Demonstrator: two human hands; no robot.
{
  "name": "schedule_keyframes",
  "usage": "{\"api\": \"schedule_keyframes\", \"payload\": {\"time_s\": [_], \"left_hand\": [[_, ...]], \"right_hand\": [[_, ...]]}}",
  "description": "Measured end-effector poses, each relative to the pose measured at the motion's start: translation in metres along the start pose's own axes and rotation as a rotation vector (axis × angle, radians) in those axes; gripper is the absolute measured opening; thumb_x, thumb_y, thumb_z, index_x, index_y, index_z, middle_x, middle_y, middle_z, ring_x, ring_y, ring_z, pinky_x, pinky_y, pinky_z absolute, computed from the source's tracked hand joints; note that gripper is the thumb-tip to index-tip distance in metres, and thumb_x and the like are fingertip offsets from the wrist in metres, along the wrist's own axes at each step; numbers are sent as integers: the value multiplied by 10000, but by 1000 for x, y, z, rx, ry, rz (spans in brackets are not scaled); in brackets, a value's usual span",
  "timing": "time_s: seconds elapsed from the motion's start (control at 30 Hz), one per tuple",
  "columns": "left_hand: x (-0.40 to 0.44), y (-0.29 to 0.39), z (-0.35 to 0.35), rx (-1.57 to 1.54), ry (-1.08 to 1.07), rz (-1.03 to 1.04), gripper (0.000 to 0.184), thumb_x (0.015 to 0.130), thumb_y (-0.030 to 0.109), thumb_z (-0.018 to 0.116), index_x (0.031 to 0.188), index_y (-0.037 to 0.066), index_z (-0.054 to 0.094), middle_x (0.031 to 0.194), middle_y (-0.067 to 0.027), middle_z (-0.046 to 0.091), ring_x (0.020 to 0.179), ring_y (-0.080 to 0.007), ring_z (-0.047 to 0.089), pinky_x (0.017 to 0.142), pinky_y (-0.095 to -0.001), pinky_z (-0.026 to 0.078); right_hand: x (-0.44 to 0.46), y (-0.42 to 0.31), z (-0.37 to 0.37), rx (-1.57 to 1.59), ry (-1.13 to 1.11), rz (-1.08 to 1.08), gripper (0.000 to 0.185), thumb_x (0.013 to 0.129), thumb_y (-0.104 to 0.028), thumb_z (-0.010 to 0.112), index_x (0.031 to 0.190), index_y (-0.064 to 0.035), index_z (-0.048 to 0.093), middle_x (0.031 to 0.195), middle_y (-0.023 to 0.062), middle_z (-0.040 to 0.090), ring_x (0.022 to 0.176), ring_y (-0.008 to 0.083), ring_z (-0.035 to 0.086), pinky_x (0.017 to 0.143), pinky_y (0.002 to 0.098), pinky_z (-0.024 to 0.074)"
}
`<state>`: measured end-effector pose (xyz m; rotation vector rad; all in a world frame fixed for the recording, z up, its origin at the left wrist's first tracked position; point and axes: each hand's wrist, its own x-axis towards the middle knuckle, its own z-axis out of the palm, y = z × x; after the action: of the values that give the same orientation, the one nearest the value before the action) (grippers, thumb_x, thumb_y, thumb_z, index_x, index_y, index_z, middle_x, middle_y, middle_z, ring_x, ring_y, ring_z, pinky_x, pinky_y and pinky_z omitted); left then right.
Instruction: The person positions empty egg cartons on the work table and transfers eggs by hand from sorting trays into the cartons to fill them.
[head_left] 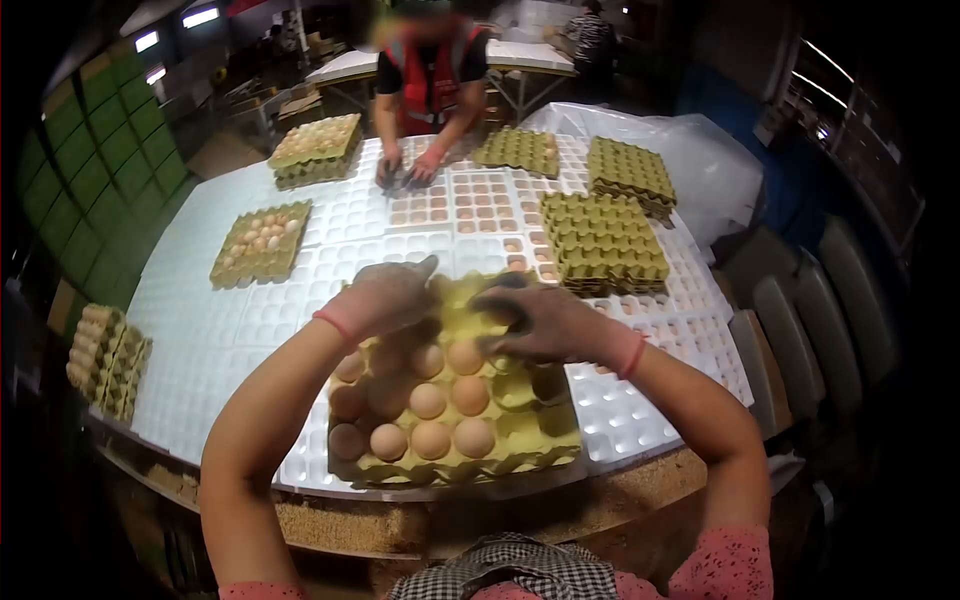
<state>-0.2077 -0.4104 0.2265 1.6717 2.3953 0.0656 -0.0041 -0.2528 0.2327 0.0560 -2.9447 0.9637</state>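
An egg tray (525,430) of yellow-green pulp lies in front of me at the table's near edge. Brown eggs (428,401) sit in its left and middle cups, while cups at its right side hold none. My left hand (385,298), in a thin glove with a pink cuff, is over the tray's back left. Its thumb sticks out to the right; its other fingers are blurred in shadow. Above the tray's back right is my right hand (555,322), gloved too, with dark fingertips. Its thumb and fingers are apart, and no egg shows between them.
White cell trays (270,340) cover the table, several holding eggs. Stacked pulp trays (605,240) stand at right; part-filled trays (262,245) lie at left. Across the table, a person in a red vest (432,85) has both hands low over the cells. Green crates (100,150) rise at left.
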Motion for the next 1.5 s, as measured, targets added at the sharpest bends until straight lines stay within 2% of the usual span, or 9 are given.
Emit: {"api": "schedule_keyframes", "payload": {"time_s": [0.13, 0.37, 0.47, 0.57, 0.73, 0.9, 1.0, 1.3, 1.5], "left_hand": [[20, -2, 15, 269, 35, 38, 571, 890, 328, 571, 1374, 46, 458, 1027, -165, 701, 976, -323, 670, 834, -429, 512], [-37, 16, 0, -739, 365, -70, 620, 785, -23, 646, 1388, 14, 507, 1167, -20, 631, 807, -68, 561, 712, -225, 482], [-112, 107, -2, -955, 324, -66, 885, 728, 565, 723, 1351, -31, 523, 1146, -91, 636, 908, -151, 622, 789, -280, 491], [-128, 159, 80, -1025, 206, 413, 699, 756, 264, 855, 1329, 40, 524, 1275, -273, 565, 1149, -420, 586, 948, -460, 496], [-24, 288, 162, -947, 108, 162, 567, 755, 117, 794, 1278, 50, 585, 1289, -168, 588, 1084, -304, 650, 904, -363, 528], [48, 326, 173, -340, 399, 20, 441, 801, 161, 697, 1235, 146, 620, 1138, -109, 629, 862, -321, 665, 765, -391, 548], [87, 293, 224, -55, -70, -109, 345, 838, 270, 646, 1162, 153, 635, 1149, -149, 624, 941, -341, 661, 828, -458, 521], [144, 290, 278, -241, 335, -303, 326, 885, 309, 606, 1172, 153, 619, 1253, -210, 526, 1153, -405, 498, 933, -542, 404], [12, 323, 237, -497, 410, 397, 529, 872, 269, 659, 1331, 57, 500, 1303, -237, 493, 1174, -401, 509, 980, -491, 438]], "right_hand": [[19, -10, 48, -728, 66, -162, 295, 853, -359, 649, 903, -77, 716, 1124, 154, 668, 1037, 272, 650, 759, 385, 537], [-91, 28, 36, 5, 698, -8, 610, 719, -337, 818, 1234, -148, 551, 1312, 195, 516, 994, 289, 669, 782, 424, 552], [-187, 119, 49, 43, 808, 153, 659, 716, -359, 843, 1254, -119, 547, 1264, 187, 532, 913, 294, 691, 820, 379, 568], [-260, 180, 42, 53, 741, 620, 611, 760, -400, 809, 1257, -141, 566, 1230, 146, 548, 959, 285, 682, 819, 378, 565], [-295, 264, 35, -163, 291, 862, 511, 803, -335, 768, 1251, -165, 590, 1180, 151, 634, 1035, 349, 642, 892, 427, 510], [-252, 241, 25, 146, 562, 556, 281, 848, -232, 709, 1103, -136, 638, 1157, 73, 646, 939, 299, 654, 796, 383, 536], [-223, 247, 74, -173, 647, 328, 243, 820, -177, 698, 1039, -138, 600, 1078, 78, 626, 944, 309, 636, 765, 406, 530], [-221, 272, 128, -355, 673, 250, 414, 772, -195, 702, 1153, -115, 561, 1163, 115, 545, 1103, 342, 501, 952, 482, 402], [-210, 269, 131, -645, 461, 193, 472, 783, -311, 712, 1195, -113, 596, 1267, 121, 519, 1240, 332, 432, 1086, 506, 314]]}}
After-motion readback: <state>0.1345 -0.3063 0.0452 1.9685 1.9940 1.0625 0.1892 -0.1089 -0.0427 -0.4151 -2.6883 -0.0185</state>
